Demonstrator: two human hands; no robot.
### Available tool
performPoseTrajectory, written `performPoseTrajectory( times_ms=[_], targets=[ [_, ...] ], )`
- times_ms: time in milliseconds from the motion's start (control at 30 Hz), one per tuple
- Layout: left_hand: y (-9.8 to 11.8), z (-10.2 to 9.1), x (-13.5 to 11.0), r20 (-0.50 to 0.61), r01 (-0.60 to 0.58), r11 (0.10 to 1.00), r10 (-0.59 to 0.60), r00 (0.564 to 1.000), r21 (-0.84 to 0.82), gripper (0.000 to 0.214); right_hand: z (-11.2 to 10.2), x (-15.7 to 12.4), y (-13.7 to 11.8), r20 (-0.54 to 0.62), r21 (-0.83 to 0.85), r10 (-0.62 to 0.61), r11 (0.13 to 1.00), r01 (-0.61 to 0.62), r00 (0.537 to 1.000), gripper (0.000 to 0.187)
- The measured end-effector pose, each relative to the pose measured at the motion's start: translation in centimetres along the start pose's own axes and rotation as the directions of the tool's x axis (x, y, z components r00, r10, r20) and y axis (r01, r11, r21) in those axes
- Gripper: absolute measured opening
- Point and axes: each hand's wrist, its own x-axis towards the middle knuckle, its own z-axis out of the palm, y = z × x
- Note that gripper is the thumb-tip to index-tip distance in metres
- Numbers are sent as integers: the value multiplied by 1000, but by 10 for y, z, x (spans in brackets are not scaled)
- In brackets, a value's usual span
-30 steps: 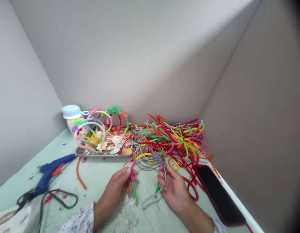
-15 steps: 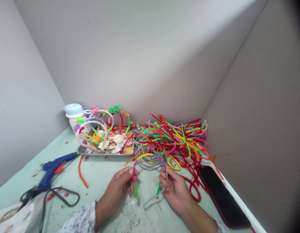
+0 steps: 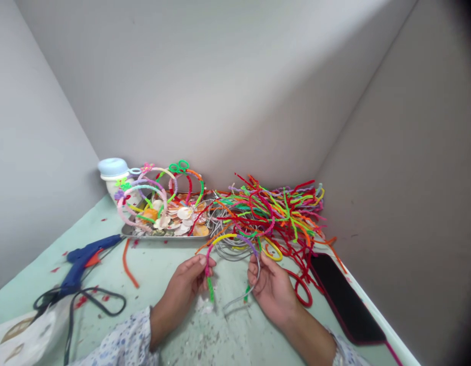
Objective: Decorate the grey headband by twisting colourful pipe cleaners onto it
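Observation:
Both hands hold one headband [image 3: 230,238] wrapped in pink, yellow and purple pipe cleaner, arched upward between them. My left hand [image 3: 185,287] pinches its left end, where the wrap turns pink then green. My right hand [image 3: 271,290] is closed on the right end, where bare grey band and a green bit stick out below the fingers. Just behind the arch lie several bare grey headbands [image 3: 229,250] and a big heap of coloured pipe cleaners [image 3: 278,213].
A metal tray [image 3: 163,235] with shells and finished decorated headbands [image 3: 151,195] stands at the back left, by a white jar [image 3: 114,178]. A blue glue gun [image 3: 83,262] with black cord lies left. A dark phone [image 3: 344,297] rests at the right. An orange pipe cleaner [image 3: 126,264] lies loose.
Both hands and the headband stay nearly where they were; only the camera view has shifted slightly.

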Motion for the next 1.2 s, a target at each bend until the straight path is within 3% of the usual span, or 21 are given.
performPoseTrajectory(
  times_ms=[367, 733, 1033, 1200],
  targets=[
    [0, 0, -2, 8, 11, 1000, -11, 1000, 9, 28, 2, -3, -2, 29, -4, 60, 998, -60, 998, 13],
    [-4, -4, 0, 87, -23, 993, 13, 996, 116, 28, 0, 1, -2, 36, 20, 34, 999, -34, 999, 24],
    [0, 0, -1, 44, -7, 989, 1, 999, 145, 30, -1, 0, -2, 42, 5, 76, 997, -76, 996, 19],
    [-1, -2, -3, 72, -48, 988, 38, 997, 146, 29, 1, -5, -2, 111, -49, 197, 980, -192, 974, 21]
  ],
)
